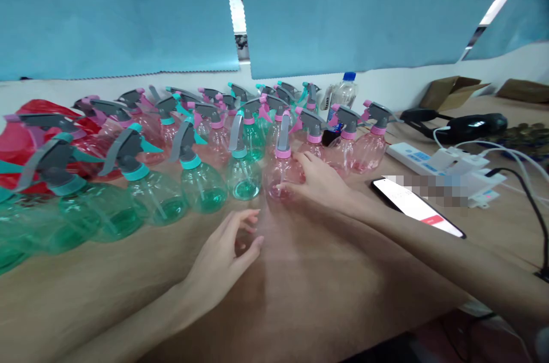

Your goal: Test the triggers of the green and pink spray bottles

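Observation:
My right hand (319,180) is wrapped round the body of a pink spray bottle (283,177), which stands upright on the table (309,283). Its thumb shows at the front and the other fingers are partly hidden behind the bottle. Just left of that stands a green spray bottle (243,174) with a teal collar and grey trigger head. My left hand (231,246) hovers over the table in front of this green bottle, fingers curved and apart, holding nothing. More green spray bottles (201,186) form a front row to the left.
Behind stand several pink and green spray bottles, with a clear blue-capped bottle (346,88) near the wall. A red plastic bag (38,111) lies at left. On the right are a lit phone (420,208), a power strip (412,157) with cables and a cardboard box (450,91).

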### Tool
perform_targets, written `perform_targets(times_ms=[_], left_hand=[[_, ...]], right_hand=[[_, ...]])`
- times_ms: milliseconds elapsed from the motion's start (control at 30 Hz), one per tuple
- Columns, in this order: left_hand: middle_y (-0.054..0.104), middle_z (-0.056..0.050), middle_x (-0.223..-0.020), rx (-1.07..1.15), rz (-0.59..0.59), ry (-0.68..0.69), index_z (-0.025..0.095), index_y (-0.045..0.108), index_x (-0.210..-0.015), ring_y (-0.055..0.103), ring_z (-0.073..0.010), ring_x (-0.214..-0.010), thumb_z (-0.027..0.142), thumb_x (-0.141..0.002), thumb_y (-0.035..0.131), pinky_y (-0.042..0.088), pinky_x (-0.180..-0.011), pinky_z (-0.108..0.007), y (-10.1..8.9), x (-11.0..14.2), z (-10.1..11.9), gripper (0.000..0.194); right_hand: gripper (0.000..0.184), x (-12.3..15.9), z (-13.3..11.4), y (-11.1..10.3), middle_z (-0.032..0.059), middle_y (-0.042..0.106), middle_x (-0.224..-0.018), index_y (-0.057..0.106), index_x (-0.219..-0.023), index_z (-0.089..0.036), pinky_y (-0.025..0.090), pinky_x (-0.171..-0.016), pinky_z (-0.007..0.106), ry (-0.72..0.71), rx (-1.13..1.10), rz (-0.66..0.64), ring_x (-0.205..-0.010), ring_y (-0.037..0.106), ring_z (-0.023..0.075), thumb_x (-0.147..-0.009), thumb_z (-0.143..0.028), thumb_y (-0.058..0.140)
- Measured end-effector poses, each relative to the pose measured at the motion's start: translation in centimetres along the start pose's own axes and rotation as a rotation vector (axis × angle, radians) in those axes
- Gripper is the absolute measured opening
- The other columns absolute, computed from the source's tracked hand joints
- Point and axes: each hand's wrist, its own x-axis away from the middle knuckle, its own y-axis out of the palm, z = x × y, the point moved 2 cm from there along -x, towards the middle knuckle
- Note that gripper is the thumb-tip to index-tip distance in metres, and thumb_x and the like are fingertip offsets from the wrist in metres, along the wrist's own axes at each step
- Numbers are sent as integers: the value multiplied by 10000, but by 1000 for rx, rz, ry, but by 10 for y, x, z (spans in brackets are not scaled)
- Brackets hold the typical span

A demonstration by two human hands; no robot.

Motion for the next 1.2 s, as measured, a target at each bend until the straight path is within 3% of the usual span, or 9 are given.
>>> perform_targets(times_ms=[167,433,600,700,767,867,933,1033,1200], left_hand=[[604,-9,-964,-67,5,36,254,508,-1121,628,-155,-765,240,-889,501,520,-590,-263,-3,4,-2,233],[617,10,-900,-105,-35,77,240,545,-1055,620,-150,-754,191,-866,494,488,-586,-251,-1,-3,-2,202],[635,6,-898,-112,-69,118,242,552,-1042,617,-147,-736,171,-867,477,492,-604,-259,4,-9,6,202],[646,-3,-904,-116,-83,131,236,563,-1019,613,-145,-711,175,-864,475,495,-599,-262,6,-14,11,189],[646,-6,-913,-107,-97,136,235,566,-1020,615,-144,-717,172,-862,476,498,-602,-263,8,-18,13,193],[642,-5,-925,-82,-110,149,238,566,-1032,616,-143,-734,170,-862,479,501,-610,-264,10,-23,15,202],[635,0,-918,-65,-103,160,239,560,-1033,611,-139,-729,174,-863,484,501,-610,-262,12,-28,17,198],[616,7,-901,-40,-90,170,237,549,-1034,600,-131,-716,176,-871,487,501,-612,-258,16,-34,21,185],[600,-7,-908,1,-106,198,226,536,-1042,601,-137,-755,189,-889,479,507,-630,-266,25,-41,35,167]], right_hand=[[578,-11,-4,2,154,616,-1173,488,-1241,-154,514,-765,453,45,103,-3,-1022,615,350,-807,-519,603],[492,-22,-6,6,147,653,-1148,502,-1191,-190,509,-763,470,80,112,6,-1002,637,358,-810,-480,614],[636,-21,-8,8,180,600,-1251,409,-1335,-145,506,-780,518,85,94,9,-1033,624,380,-817,-460,602],[713,-11,-5,0,171,542,-1346,345,-1402,-153,495,-832,525,56,34,79,-1105,592,377,-816,-459,613],[598,-2,2,-12,134,565,-1334,423,-1354,-185,492,-849,502,29,-5,162,-1101,599,351,-846,-459,582],[345,13,22,-32,90,676,-1142,585,-1148,-219,506,-789,440,35,-38,271,-962,656,298,-876,-431,557],[269,18,38,-41,88,700,-1050,621,-1041,-216,506,-766,419,72,-47,311,-927,662,287,-878,-421,559],[320,18,57,-44,112,693,-1057,624,-1036,-186,500,-787,429,104,-82,334,-952,654,294,-856,-447,581],[542,-2,65,-25,148,645,-1209,558,-1233,-167,467,-893,478,121,-155,254,-1093,609,326,-819,-514,605]])
